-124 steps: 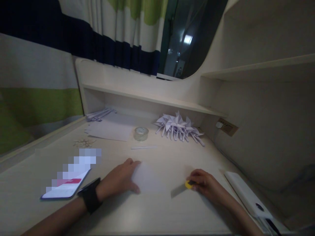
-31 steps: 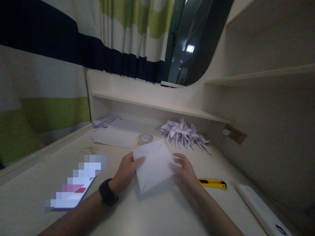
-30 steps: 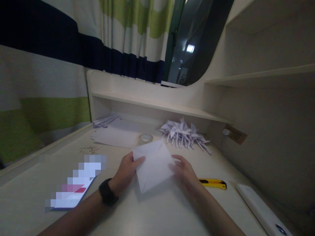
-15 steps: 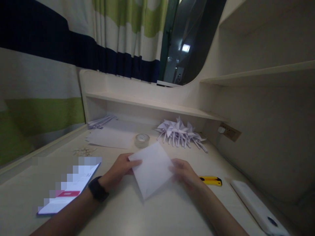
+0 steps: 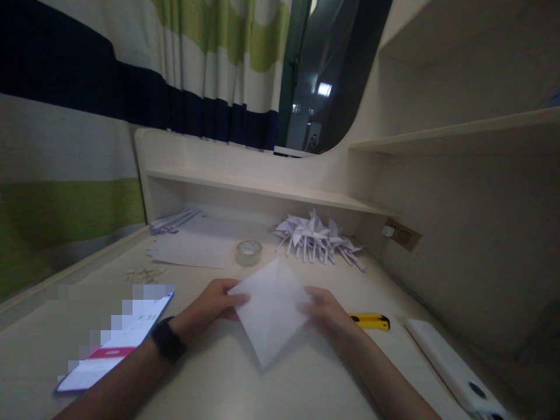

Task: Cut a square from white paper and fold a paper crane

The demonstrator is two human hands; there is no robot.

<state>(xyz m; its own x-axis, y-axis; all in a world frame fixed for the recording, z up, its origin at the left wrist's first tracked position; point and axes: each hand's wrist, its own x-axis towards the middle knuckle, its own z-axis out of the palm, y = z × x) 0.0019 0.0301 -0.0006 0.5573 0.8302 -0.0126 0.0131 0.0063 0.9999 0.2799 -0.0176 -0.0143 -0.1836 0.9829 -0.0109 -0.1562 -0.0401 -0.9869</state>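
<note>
A white square sheet of paper (image 5: 272, 312) is held just over the desk, turned so one corner points toward me. My left hand (image 5: 221, 300) pinches its left corner, thumb on top and fingers underneath. At the opposite corner, my right hand (image 5: 326, 306) grips the sheet, its fingertips slightly blurred. Faint crease lines run across the paper. Beyond it lies a roll of clear tape (image 5: 249, 253). To the right of my right hand rests a yellow and black utility knife (image 5: 371, 321).
Paper pinwheels (image 5: 312, 236) are heaped at the back. Flat white sheets (image 5: 196, 245) and rolled paper sticks (image 5: 175, 221) lie back left, with small pale bits (image 5: 144, 275) nearer. A lit tablet (image 5: 114, 350) is at left, a white oblong device (image 5: 450, 367) at right, below a wall socket (image 5: 402, 234).
The paper has turned slightly and sits a little lower in view, its near corner shifted right. Both hands keep their hold. The whole view has shifted slightly.
</note>
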